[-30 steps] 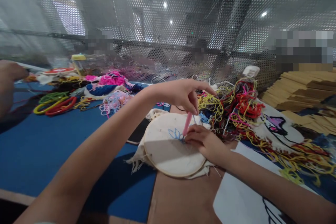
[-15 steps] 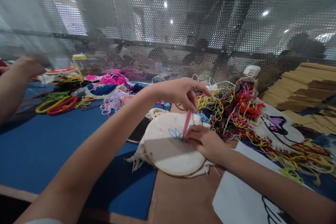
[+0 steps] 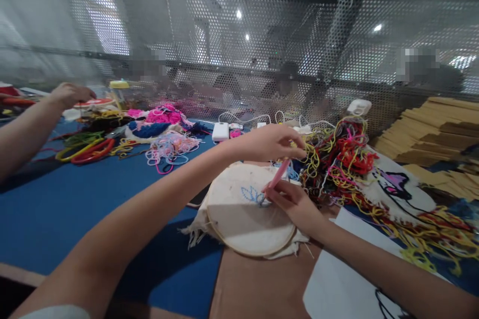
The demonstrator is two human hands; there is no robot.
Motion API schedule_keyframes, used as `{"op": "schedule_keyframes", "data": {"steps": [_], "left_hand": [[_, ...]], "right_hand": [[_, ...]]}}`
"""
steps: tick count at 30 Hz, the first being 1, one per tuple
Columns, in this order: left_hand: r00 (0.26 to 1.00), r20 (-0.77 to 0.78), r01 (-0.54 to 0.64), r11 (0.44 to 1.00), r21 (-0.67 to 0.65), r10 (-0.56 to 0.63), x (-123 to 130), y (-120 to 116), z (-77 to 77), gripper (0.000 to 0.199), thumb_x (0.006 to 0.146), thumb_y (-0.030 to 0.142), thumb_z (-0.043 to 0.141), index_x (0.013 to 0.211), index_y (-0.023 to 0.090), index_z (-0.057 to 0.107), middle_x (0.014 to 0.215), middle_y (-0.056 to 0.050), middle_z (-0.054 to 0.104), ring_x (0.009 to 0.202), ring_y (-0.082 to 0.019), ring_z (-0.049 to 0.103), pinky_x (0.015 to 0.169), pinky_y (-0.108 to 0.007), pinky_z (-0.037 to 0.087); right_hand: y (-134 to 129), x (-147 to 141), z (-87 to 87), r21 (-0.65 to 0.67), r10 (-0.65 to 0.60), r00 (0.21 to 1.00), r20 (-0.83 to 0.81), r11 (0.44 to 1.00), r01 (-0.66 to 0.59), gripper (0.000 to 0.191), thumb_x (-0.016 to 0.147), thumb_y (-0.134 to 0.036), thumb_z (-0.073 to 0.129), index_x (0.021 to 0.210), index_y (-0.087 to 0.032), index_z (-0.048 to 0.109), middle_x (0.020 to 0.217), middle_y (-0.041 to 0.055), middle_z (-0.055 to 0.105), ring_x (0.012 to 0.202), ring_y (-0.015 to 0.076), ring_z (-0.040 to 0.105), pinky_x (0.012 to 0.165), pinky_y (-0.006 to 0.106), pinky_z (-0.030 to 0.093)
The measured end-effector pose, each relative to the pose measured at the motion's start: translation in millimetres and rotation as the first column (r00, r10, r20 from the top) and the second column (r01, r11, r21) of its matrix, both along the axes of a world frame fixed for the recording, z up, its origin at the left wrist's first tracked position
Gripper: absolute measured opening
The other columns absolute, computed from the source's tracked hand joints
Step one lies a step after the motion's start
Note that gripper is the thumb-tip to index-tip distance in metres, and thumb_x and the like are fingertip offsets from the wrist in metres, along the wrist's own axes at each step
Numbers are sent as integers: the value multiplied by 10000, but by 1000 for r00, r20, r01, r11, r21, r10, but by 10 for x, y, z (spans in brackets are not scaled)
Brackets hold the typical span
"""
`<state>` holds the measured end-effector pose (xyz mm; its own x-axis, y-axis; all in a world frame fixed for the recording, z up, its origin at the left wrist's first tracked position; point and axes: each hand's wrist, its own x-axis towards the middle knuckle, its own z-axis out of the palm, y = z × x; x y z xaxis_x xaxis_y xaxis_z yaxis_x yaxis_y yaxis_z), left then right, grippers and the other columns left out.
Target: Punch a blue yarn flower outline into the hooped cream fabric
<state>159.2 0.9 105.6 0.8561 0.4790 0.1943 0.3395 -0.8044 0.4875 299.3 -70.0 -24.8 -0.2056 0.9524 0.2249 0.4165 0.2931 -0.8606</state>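
An embroidery hoop (image 3: 239, 229) with white cloth lies in front of me, tilted slightly. Blue stitches (image 3: 251, 194) form leaf shapes on the cloth. Over its right side, my right hand (image 3: 297, 207) grips a pink punch needle (image 3: 279, 175), which leans up to the right, its tip hidden by my fingers. Just above the tool's upper end is my left hand (image 3: 273, 143), its thumb and finger pinched together; what they hold, if anything, is too small to make out. Light blue yarn (image 3: 293, 173) lies behind the tool.
Tangled yarn (image 3: 348, 154) heaps at the right, beside an embroidered cloth (image 3: 400, 184) and stacked brown paper (image 3: 430, 124). White paper (image 3: 337, 269) lies under my right forearm. At the left are red hoops (image 3: 93, 152), pink yarn (image 3: 164, 113) and another person's hand (image 3: 71, 94).
My left hand has moved right, off the top of the punch needle. The tool now leans to the right in my right hand instead of standing nearly upright.
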Motion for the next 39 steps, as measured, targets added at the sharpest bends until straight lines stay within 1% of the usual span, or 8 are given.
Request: {"op": "schedule_keyframes", "data": {"steps": [5, 8, 14, 21, 24, 28, 32, 39], "left_hand": [[735, -336, -425, 786, 448, 589, -505, -242, -292, 425, 856, 451, 395, 707, 151, 656, 702, -140, 652, 752, -283, 628, 646, -351, 421], [647, -536, -410, 840, 355, 542, -775, -368, -564, 415, 839, 481, 393, 885, 152, 641, 758, -160, 674, 746, -311, 643, 615, -357, 432], [588, -414, -559, 719, 413, 695, -930, -311, -742, 464, 868, 498, 287, 993, 140, 555, 810, -159, 666, 736, -315, 639, 590, -345, 414], [778, -368, -585, 801, -126, 509, -1061, -100, -729, 431, 737, 606, 487, 800, 186, 558, 735, -40, 613, 641, -176, 557, 530, -247, 365], [868, -204, -487, 697, -526, 453, -1026, -120, -696, 436, 712, 530, 573, 988, 193, 551, 898, -52, 631, 755, -177, 592, 563, -241, 433], [874, 30, -215, 441, -871, 485, -905, -274, -674, 559, 723, 338, 610, 1250, 244, 449, 1097, -95, 637, 970, -230, 613, 748, -315, 501], [883, 24, -141, 313, -939, 469, -791, -431, -746, 623, 638, 258, 697, 1224, 260, 485, 1126, -54, 653, 1020, -237, 609, 818, -324, 505], [754, 88, -322, 482, -815, 651, -761, -408, -914, 630, 567, 130, 618, 1178, 235, 507, 1183, -64, 612, 1046, -282, 569, 757, -352, 527]], "right_hand": [[-7, 43, 11, 34, 90, 992, 85, 995, -93, 307, 894, -401, 451, 872, -169, 651, 862, 56, 667, 774, 179, 611, 666, 263, 458], [-40, 51, 59, 65, 94, 985, 143, 992, -104, 308, 903, -389, 436, 844, -170, 644, 850, 49, 654, 746, 172, 596, 644, 253, 442], [-61, 63, 79, 83, 110, 976, 187, 988, -128, 261, 910, -345, 430, 872, -177, 625, 818, 35, 635, 742, 165, 587, 661, 255, 440], [-51, 142, 93, 79, 147, 953, 264, 982, -173, 229, 903, -325, 438, 908, -194, 626, 884, 47, 663, 815, 190, 609, 726, 293, 464], [-47, 194, 140, 98, 124, 954, 273, 983, -156, 228, 896, -332, 449, 916, -195, 631, 888, 51, 668, 815, 195, 612, 727, 306, 481], [-19, 249, 180, 127, 80, 970, 231, 986, -111, 239, 892, -355, 462, 945, -197, 633, 951, 53, 672, 866, 190, 622, 741, 291, 500], [0, 278, 209, 114, 86, 966, 246, 987, -117, 239, 887, -349, 465, 940, -193, 640, 932, 52, 682, 825, 185, 636, 709, 285, 512], [-75, 330, 273, 319, -53, 977, 205, 948, -16, 178, 869, -303, 498, 916, -208, 641, 932, 41, 684, 869, 196, 631, 780, 305, 486]]}}
